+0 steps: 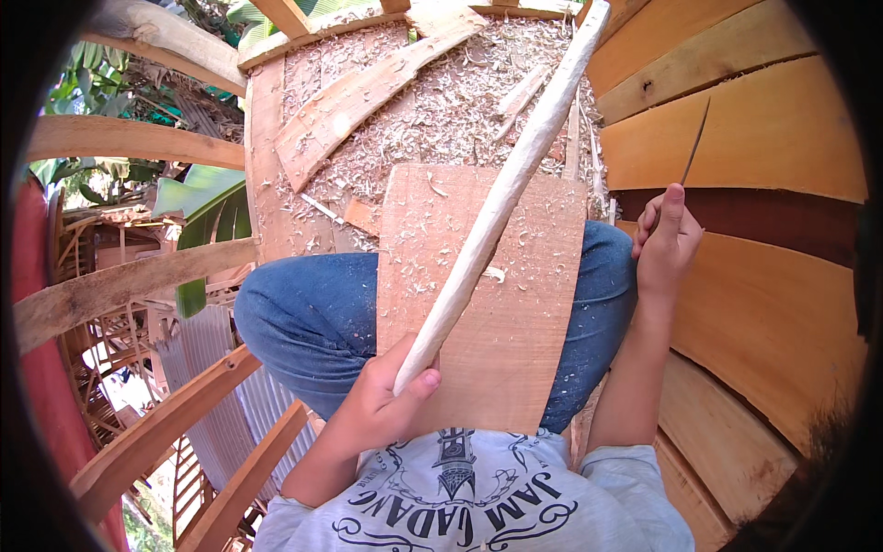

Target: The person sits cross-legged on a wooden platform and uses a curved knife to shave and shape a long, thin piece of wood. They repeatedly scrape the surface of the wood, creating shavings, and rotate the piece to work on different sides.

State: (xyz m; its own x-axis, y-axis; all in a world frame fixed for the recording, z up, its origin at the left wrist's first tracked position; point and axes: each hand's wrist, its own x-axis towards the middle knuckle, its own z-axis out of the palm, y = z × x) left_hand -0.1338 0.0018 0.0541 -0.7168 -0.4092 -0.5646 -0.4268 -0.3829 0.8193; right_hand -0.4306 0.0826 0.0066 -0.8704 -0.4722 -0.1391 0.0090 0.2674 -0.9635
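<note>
A long, pale, whittled wooden stick (506,198) slants from my lap up toward the far right. My left hand (391,396) is closed round its near end. Under the stick, a flat wooden board (487,368) lies across my thighs, sprinkled with curled shavings. Off to the right, my right hand (667,235) is raised beside my knee, its fingers wrapped round a handle that they mostly hide. A thin, dark knife blade (699,138) points up out of that fist, apart from the stick.
Shavings (395,120) cover the floor ahead, where a loose plank (368,101) and smaller offcuts lie. A plank wall (736,129) rises close on my right. Wooden rails (138,285) edge the left side, with banana leaves (216,212) and corrugated sheet (207,368) beyond.
</note>
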